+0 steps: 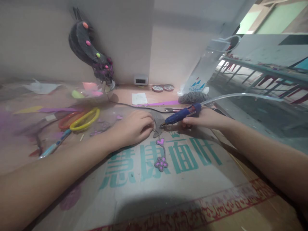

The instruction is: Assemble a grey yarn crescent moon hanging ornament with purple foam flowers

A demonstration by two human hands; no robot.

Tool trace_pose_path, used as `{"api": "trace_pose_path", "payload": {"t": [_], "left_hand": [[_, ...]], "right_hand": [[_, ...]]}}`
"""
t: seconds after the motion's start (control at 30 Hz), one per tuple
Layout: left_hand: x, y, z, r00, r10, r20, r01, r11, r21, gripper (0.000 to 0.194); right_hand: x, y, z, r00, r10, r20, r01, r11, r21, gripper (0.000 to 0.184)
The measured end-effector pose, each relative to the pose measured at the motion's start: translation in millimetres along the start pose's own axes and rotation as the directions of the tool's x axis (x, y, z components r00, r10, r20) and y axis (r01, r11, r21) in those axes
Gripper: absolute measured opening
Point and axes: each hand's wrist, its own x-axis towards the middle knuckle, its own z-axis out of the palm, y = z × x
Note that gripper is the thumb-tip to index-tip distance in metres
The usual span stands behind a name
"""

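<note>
My right hand (204, 119) is closed round a blue glue gun (181, 115), its nozzle pointing left at a small grey fan-shaped piece (157, 121). A clear glue stick (240, 96) juts out of the gun's back to the right. My left hand (132, 128) is curled, fingertips pinching the fan piece's left edge. Below the fan piece hang a purple heart (160, 141) and a purple flower charm (161, 163) on a thin strand. All of this lies on a flattened cardboard sheet (192, 186) with green printed characters.
Yellow and orange scissors (81, 119) lie left of my left hand, a blue pen (54, 147) nearer me. A dark hairpiece with coloured beads (89, 51) leans in the corner. Two round tins (162, 88), a white card (139, 98) and a clear plastic bag (204, 73) sit behind.
</note>
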Motion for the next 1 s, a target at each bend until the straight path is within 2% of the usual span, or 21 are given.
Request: {"api": "trace_pose_path", "payload": {"t": [0.3,1.0], "left_hand": [[-4.4,0.6,-3.0,0.999,0.043,0.013,-0.043,0.999,-0.029,0.013],[-3.5,0.0,-3.3,0.999,0.017,0.044,-0.014,0.998,-0.063,0.014]], "right_hand": [[-2.6,-4.5,2.8,0.998,-0.034,-0.05,0.027,0.989,-0.142,0.028],[-3.6,-4.6,7.1,0.993,-0.073,-0.094,0.051,0.973,-0.224,0.034]]}}
